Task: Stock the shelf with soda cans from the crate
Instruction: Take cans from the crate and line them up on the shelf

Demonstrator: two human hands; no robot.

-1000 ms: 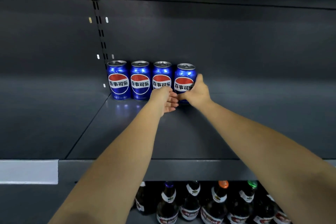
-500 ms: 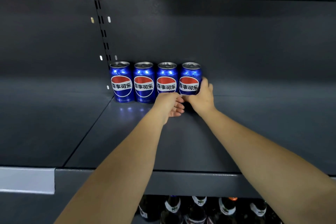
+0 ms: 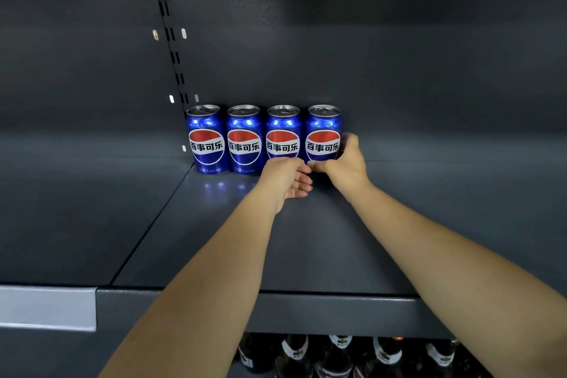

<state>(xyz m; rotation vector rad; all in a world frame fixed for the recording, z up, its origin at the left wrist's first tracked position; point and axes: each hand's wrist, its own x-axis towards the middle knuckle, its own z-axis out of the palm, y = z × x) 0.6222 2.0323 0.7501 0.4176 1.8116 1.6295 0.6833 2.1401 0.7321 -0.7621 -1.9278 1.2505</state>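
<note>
Several blue soda cans stand upright in a row against the back wall of the dark grey shelf [image 3: 306, 255]. My right hand [image 3: 345, 163] grips the lower part of the rightmost can [image 3: 323, 129], thumb in front and fingers round its right side. My left hand [image 3: 283, 178] is in front of the base of the third can [image 3: 283, 129], fingers loosely curled and holding nothing; whether it touches that can I cannot tell. The leftmost can [image 3: 205, 138] stands next to the slotted upright. The crate is out of view.
The slotted upright [image 3: 175, 55] divides the shelf from a bay on the left. A pale price strip [image 3: 46, 305] runs along the front edge at left. Dark bottles [image 3: 340, 353] stand on the shelf below. Bare shelf lies right of the cans.
The rightmost can has been pushed back and straightened into line with the others. The view has tilted up a little, so the bottles below show less.
</note>
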